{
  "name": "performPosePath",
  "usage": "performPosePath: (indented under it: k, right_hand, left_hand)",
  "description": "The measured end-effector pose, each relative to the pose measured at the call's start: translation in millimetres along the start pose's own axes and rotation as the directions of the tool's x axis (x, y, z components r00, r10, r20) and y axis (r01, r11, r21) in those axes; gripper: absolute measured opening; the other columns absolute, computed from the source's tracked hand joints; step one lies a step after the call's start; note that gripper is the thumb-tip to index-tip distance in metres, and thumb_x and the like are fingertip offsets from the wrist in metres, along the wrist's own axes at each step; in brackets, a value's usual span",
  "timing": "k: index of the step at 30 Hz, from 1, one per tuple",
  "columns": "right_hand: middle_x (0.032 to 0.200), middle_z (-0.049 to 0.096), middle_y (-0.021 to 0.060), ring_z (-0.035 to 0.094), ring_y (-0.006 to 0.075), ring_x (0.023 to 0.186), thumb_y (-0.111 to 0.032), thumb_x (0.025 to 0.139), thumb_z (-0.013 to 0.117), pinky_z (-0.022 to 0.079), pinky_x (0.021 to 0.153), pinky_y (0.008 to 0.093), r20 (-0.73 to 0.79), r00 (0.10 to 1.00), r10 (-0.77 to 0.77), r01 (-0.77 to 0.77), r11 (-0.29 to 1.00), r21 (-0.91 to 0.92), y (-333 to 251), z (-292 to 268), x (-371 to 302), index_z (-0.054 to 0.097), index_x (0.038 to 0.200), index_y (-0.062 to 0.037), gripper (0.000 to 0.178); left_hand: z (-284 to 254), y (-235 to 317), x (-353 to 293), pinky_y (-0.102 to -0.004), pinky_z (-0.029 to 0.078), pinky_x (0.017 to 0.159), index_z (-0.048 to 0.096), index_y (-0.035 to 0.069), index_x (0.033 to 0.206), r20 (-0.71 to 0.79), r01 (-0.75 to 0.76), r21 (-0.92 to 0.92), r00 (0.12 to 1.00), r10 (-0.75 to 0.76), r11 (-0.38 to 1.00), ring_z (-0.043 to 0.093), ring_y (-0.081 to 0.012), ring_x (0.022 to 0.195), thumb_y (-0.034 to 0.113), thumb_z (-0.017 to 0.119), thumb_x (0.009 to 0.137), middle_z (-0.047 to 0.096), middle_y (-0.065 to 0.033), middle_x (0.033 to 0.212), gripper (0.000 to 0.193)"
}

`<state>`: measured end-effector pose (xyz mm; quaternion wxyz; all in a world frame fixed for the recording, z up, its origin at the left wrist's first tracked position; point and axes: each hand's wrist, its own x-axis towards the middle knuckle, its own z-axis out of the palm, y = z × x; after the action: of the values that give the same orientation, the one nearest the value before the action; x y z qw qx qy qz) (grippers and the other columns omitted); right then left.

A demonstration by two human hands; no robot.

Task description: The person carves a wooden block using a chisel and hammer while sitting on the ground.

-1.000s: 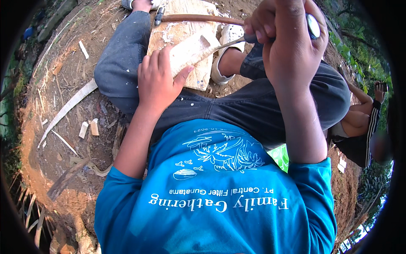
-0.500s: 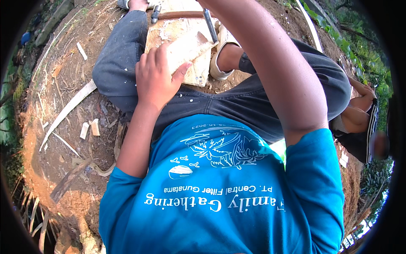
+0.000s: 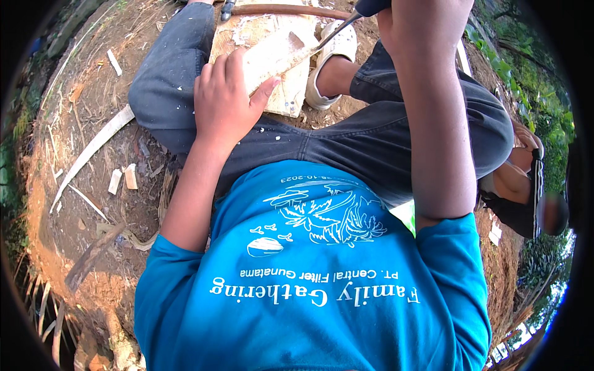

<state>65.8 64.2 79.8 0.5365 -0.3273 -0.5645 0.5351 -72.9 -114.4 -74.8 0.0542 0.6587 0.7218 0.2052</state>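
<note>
My left hand (image 3: 224, 102) grips the near left side of a pale carved wood block (image 3: 275, 59), fingers over its edge and thumb along its near side. The block rests on a wooden board (image 3: 291, 98) between my legs. My right hand (image 3: 427, 28), at the top edge, is closed around the dark blue handle (image 3: 371, 6) of a chisel. The chisel's slanting metal shaft (image 3: 339, 29) reaches the block's right end, near a darker hollow. Part of the right hand is cut off by the picture's edge.
A hammer (image 3: 284, 10) with a brown wooden handle lies across the far end of the board. My pale shoe (image 3: 337, 46) is right beside the board. Wood chips (image 3: 130, 177) and a long curved strip (image 3: 93, 148) lie on the dirt at left. Another person (image 3: 516, 176) sits at far right.
My right hand has come into view from beyond the top edge, moving right and nearer. The chisel has swung from steep to a low slant. The left hand still grips the block.
</note>
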Motion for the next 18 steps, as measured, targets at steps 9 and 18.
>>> performPosePath:
  k: [9,18]
  right_hand:
    - [0.053,0.048,-0.0048,0.041,0.0039,0.041,-0.027,0.101,0.069,0.033,0.039,0.0227,0.037,0.995,0.088,-0.095,0.942,0.321,-2.9,0.9,-2.1,0.056,0.075,-0.0134,0.032]
    - [0.054,0.049,-0.0053,0.042,0.0030,0.042,-0.028,0.101,0.069,0.034,0.040,0.0220,0.123,0.989,-0.079,0.072,0.996,0.061,3.2,-6.1,1.4,0.058,0.075,-0.0136,0.031]
  left_hand:
    - [-0.1,1.0,-0.1,-0.0463,0.050,0.086,0.056,0.003,0.128,-0.007,0.004,0.010,1.000,-0.004,1.000,0.062,-0.0333,0.100,0.061,0.066,0.092,0.066,-0.0143,0.112,0.069]
    - [0.6,1.2,-0.3,-0.0457,0.050,0.084,0.057,0.003,0.129,0.009,0.007,0.017,1.000,-0.007,1.000,0.062,-0.0326,0.098,0.062,0.066,0.092,0.066,-0.0144,0.111,0.070]
